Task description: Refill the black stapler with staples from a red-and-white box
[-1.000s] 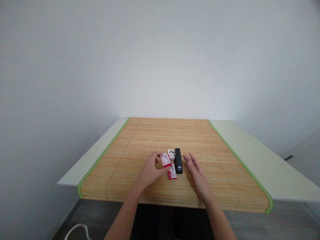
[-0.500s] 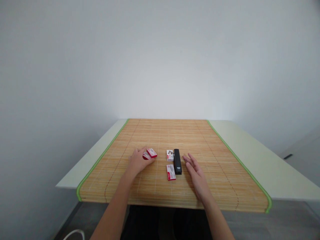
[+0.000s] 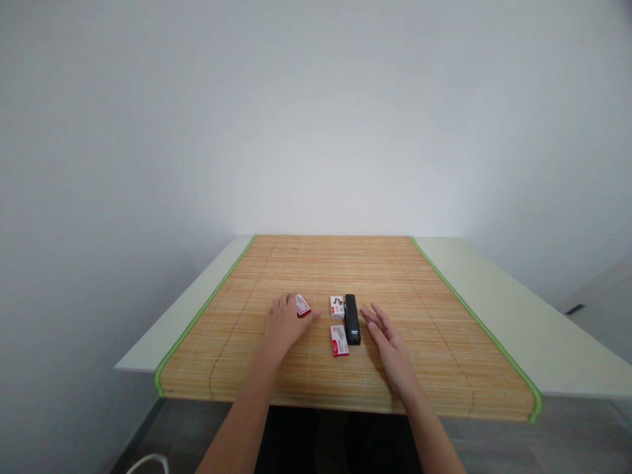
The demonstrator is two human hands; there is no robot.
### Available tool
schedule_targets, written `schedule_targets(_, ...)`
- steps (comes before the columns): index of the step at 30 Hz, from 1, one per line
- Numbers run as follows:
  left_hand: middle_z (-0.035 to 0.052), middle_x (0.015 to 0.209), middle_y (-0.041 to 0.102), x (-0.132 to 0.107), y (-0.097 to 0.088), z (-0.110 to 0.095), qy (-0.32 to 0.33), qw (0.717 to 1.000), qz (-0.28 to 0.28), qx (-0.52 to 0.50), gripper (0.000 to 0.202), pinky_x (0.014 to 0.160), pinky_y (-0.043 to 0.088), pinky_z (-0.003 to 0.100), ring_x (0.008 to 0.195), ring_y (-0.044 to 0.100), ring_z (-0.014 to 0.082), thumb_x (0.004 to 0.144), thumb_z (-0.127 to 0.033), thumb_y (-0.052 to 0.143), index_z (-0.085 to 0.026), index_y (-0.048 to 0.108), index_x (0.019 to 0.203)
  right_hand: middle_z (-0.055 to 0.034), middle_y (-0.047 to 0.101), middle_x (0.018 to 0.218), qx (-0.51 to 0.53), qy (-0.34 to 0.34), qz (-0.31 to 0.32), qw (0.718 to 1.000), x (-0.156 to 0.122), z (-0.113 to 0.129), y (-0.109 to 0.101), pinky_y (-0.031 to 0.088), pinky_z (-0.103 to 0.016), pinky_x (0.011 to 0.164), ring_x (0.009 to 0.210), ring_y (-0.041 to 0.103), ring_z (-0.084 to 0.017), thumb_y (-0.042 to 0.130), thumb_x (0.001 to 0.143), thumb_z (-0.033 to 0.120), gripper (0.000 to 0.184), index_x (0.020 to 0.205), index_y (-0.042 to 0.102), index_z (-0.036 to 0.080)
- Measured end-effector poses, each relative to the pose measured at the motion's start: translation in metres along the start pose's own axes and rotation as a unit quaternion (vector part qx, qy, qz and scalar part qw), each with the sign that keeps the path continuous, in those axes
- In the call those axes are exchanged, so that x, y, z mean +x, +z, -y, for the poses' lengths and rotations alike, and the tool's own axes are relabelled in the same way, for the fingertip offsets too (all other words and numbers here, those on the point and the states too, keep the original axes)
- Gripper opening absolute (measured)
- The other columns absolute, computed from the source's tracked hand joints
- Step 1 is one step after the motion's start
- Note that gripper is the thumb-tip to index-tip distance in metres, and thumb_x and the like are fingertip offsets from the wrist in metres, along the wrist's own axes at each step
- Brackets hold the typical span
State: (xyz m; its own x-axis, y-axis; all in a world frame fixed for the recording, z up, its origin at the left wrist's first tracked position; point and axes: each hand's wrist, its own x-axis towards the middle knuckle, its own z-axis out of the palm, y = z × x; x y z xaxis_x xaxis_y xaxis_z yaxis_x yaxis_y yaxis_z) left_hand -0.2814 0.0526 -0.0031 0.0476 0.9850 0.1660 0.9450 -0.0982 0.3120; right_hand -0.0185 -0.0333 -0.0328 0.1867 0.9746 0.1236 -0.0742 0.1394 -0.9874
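My left hand [image 3: 287, 325] reaches over a small red-and-white box [image 3: 303, 305], with its thumb stretched out to the right and its fingers apart; it hides the box's lower left part and whatever lies under the palm. My right hand [image 3: 390, 342] rests on its edge on the mat with loosely spread fingers, holding nothing. Just left of its fingertips lies a black stapler [image 3: 352, 320]. Against the stapler's left side are a small white box [image 3: 337, 307] with a stapler picture and, nearer me, a red-and-white staple box [image 3: 339, 340] lying flat.
A bamboo mat [image 3: 365, 263] with green edging covers the middle of a white table [image 3: 474, 289]. The mat hangs slightly over the near edge. A plain wall [image 3: 345, 131] stands behind. A white cable [image 3: 148, 459] shows on the floor at lower left.
My left hand has shifted right, and its thumb is stretched further out. One of the two boxes beside it is now hidden. My right hand, the stapler and its neighbouring boxes stay put.
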Motion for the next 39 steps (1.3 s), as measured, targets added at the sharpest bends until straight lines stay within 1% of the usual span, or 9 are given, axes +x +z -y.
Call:
schedule_targets(4,0.0112,0.162,0.037,0.014,0.020,0.006,0.065,0.998,0.000,0.013,0.064,0.120,0.025,0.045,0.149,0.032,0.0326,0.097,-0.055,0.049,-0.022,0.041,0.152,-0.0069,0.058,0.148,0.013,-0.011,0.006,1.000,0.000,-0.002,0.005,0.027,-0.053,0.125,0.141,0.049,-0.026,0.064,0.093,0.054,0.061,0.149,0.047,0.035)
schedule_targets(10,0.0085,0.167,0.028,0.025,0.013,0.022,0.131,0.990,0.050,-0.005,0.062,0.122,0.023,0.049,0.153,0.028,0.0282,0.100,-0.042,0.043,-0.024,0.032,0.159,-0.0087,0.052,0.153,0.008,-0.023,-0.003,1.000,0.001,-0.008,0.014,0.030,-0.054,0.124,0.146,0.044,-0.027,0.072,0.088,0.051,0.070,0.150,0.045,0.033)
schedule_targets(13,0.0106,0.163,0.037,0.025,0.008,0.004,0.175,0.984,0.022,-0.036,0.073,0.123,0.020,0.051,0.151,0.033,0.0306,0.093,-0.051,0.057,-0.024,0.035,0.157,-0.0092,0.052,0.152,-0.006,-0.027,0.000,1.000,0.000,-0.009,0.014,0.030,-0.055,0.124,0.144,0.045,-0.027,0.071,0.089,0.049,0.068,0.150,0.045,0.032)
schedule_targets(16,0.0108,0.156,0.048,0.029,0.008,-0.027,0.261,0.960,0.025,-0.100,0.081,0.121,0.028,0.044,0.143,0.044,0.0284,0.087,-0.058,0.067,-0.023,0.040,0.155,-0.0093,0.053,0.152,-0.019,-0.033,0.000,0.999,-0.001,-0.007,0.013,0.031,-0.054,0.124,0.144,0.046,-0.027,0.070,0.090,0.049,0.066,0.149,0.046,0.032)
schedule_targets(19,0.0064,0.147,0.059,0.036,0.015,-0.048,0.300,0.944,0.047,-0.128,0.073,0.115,0.038,0.035,0.135,0.053,0.0243,0.083,-0.055,0.073,-0.026,0.051,0.147,-0.0083,0.051,0.154,-0.048,-0.044,-0.011,0.998,-0.002,-0.005,0.013,0.031,-0.055,0.124,0.145,0.044,-0.028,0.069,0.090,0.050,0.067,0.150,0.045,0.033)
schedule_targets(24,0.0077,0.136,0.066,0.047,0.022,-0.041,0.250,0.961,0.027,-0.113,0.056,0.111,0.040,0.037,0.126,0.058,0.0252,0.090,-0.052,0.066,-0.025,0.060,0.138,-0.0058,0.049,0.156,-0.135,-0.059,-0.040,0.988,-0.004,-0.002,0.014,0.029,-0.056,0.125,0.147,0.041,-0.029,0.071,0.088,0.049,0.068,0.150,0.047,0.034)
schedule_targets(31,0.0113,0.149,0.055,0.043,0.018,-0.011,0.159,0.986,-0.025,-0.053,0.072,0.122,0.012,0.058,0.139,0.044,0.0345,0.091,-0.067,0.056,-0.028,0.046,0.150,-0.0061,0.052,0.154,-0.156,-0.065,-0.038,0.985,-0.004,-0.002,0.014,0.031,-0.055,0.124,0.145,0.045,-0.029,0.070,0.088,0.050,0.068,0.149,0.047,0.033)
schedule_targets(35,0.0166,0.160,0.040,0.027,0.022,0.000,0.079,0.996,-0.044,0.019,0.090,0.120,0.019,0.054,0.147,0.034,0.0372,0.089,-0.081,0.040,-0.021,0.036,0.156,-0.0066,0.050,0.155,-0.181,-0.063,-0.048,0.980,-0.004,-0.001,0.014,0.036,-0.054,0.121,0.142,0.048,-0.030,0.068,0.088,0.053,0.067,0.149,0.047,0.031)
schedule_targets(39,0.0153,0.162,0.037,0.017,0.028,0.003,0.067,0.996,-0.050,0.031,0.082,0.119,0.025,0.051,0.148,0.032,0.0356,0.095,-0.075,0.033,-0.019,0.037,0.155,-0.0095,0.054,0.147,-0.231,-0.086,-0.055,0.968,-0.005,0.004,0.018,0.042,-0.053,0.115,0.134,0.053,-0.031,0.068,0.087,0.055,0.066,0.145,0.051,0.028)
